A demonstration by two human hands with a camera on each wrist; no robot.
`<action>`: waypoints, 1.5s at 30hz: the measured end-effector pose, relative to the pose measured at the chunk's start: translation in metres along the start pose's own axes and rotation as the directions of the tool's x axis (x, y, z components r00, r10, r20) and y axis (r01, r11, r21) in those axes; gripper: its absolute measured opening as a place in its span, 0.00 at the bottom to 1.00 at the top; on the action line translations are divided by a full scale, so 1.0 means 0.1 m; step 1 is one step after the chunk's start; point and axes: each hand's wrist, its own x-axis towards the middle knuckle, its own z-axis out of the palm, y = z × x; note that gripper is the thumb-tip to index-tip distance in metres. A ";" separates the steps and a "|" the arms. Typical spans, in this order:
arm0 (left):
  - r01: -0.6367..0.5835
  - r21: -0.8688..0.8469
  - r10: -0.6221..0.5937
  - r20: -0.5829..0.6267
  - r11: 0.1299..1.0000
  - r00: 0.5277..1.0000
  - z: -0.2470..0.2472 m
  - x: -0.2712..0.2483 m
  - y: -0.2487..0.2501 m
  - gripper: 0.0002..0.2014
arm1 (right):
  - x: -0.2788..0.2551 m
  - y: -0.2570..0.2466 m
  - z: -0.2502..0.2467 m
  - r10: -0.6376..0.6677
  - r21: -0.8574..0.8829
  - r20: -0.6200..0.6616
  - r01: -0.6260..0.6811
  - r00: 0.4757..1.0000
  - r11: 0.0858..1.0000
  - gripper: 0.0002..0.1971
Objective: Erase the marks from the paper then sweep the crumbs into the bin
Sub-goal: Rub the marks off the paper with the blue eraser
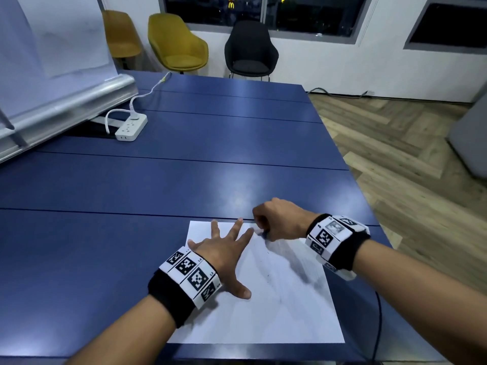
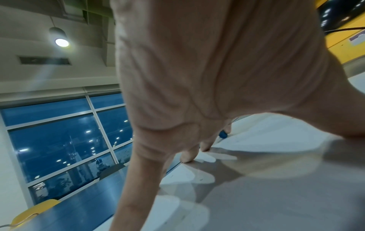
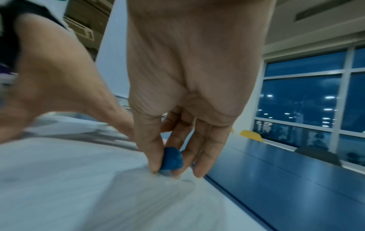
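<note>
A white sheet of paper point(image 1: 276, 306) lies on the blue table point(image 1: 184, 180) near its front edge, with faint grey pencil marks point(image 1: 267, 275) down its middle. My left hand point(image 1: 224, 248) lies flat on the sheet's left part with fingers spread, pressing it down. My right hand point(image 1: 266, 230) pinches a small blue eraser point(image 3: 171, 159) between thumb and fingers and holds it against the paper near its far edge. In the left wrist view the eraser point(image 2: 223, 134) shows just beyond my spread fingers point(image 2: 189, 154). No bin is in view.
A white power strip point(image 1: 131, 127) with its cable lies at the table's far left, beside a tilted flipchart stand point(image 1: 60, 106). Two yellow chairs point(image 1: 179, 43) and a black chair point(image 1: 249, 48) stand beyond the table. Wooden floor lies off the right edge.
</note>
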 end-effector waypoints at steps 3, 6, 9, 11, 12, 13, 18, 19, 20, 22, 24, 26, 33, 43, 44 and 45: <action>-0.009 -0.011 0.009 -0.007 1.000 1.000 0.01 0.00 -0.01 0.68 | -0.13 -0.10 0.09 -0.127 -0.024 0.090 0.130 0.988 0.991 0.08; -0.004 0.002 0.004 0.004 1.000 1.000 0.00 -0.01 0.02 0.67 | -0.11 -0.11 0.05 -0.110 -0.025 0.124 0.113 0.986 0.993 0.09; 0.004 0.024 -0.004 0.002 1.000 1.000 -0.01 0.01 0.01 0.67 | 0.02 0.00 -0.02 -0.014 0.023 0.026 0.014 1.000 1.000 0.13; 0.002 0.023 -0.002 -0.007 1.000 1.000 0.00 0.01 0.01 0.68 | 0.00 0.00 0.04 -0.035 0.061 0.038 0.033 0.999 0.998 0.14; 0.002 0.019 -0.002 -0.008 1.000 1.000 0.00 0.01 0.01 0.68 | -0.05 -0.01 0.09 -0.068 0.077 0.077 0.062 0.995 0.995 0.14; 0.004 0.016 -0.004 -0.010 1.000 1.000 0.00 0.00 0.01 0.68 | -0.08 -0.03 0.11 -0.093 0.105 0.122 0.080 0.988 0.991 0.14; 0.010 0.038 -0.010 -0.007 0.999 1.000 0.00 0.01 0.03 0.67 | 0.04 0.11 0.01 0.024 0.151 0.053 -0.032 0.998 0.988 0.17; 0.009 0.037 -0.009 -0.008 0.999 1.000 0.00 0.01 0.03 0.67 | 0.05 0.12 0.02 0.024 0.152 0.035 -0.029 0.999 0.988 0.17; 0.008 0.037 -0.008 -0.011 0.999 1.000 0.00 0.01 0.03 0.67 | 0.04 0.11 0.06 0.005 0.148 0.040 -0.011 0.999 0.989 0.18; 0.007 0.038 -0.007 -0.016 0.999 1.000 0.01 0.01 0.03 0.67 | -0.02 0.06 0.13 -0.055 0.137 0.106 0.040 0.993 0.990 0.19; 0.011 0.041 -0.010 -0.016 0.999 1.000 0.00 0.01 0.04 0.67 | -0.01 0.06 0.11 -0.063 0.149 0.155 0.039 0.986 0.988 0.19; 0.012 0.054 -0.012 -0.008 0.998 1.000 -0.01 0.01 0.05 0.67 | 0.07 0.10 0.04 -0.015 0.148 0.105 0.000 0.994 0.989 0.20; 0.013 0.046 -0.013 0.012 0.999 1.000 -0.02 0.01 0.05 0.66 | -0.04 0.05 0.09 -0.055 0.149 0.169 0.030 0.984 0.988 0.18; 0.016 0.066 -0.017 0.025 0.998 1.000 -0.04 -0.01 0.08 0.66 | 0.01 0.10 0.03 0.006 0.101 0.140 -0.020 0.990 0.995 0.17; 0.015 0.069 -0.017 0.027 0.998 1.000 -0.04 0.00 0.08 0.66 | 0.05 0.13 0.01 0.034 0.094 0.087 -0.042 0.996 0.995 0.16; 0.015 0.068 -0.017 0.026 0.998 1.000 -0.04 0.00 0.08 0.66 | 0.07 0.15 0.00 0.052 0.092 0.048 -0.056 0.997 0.994 0.17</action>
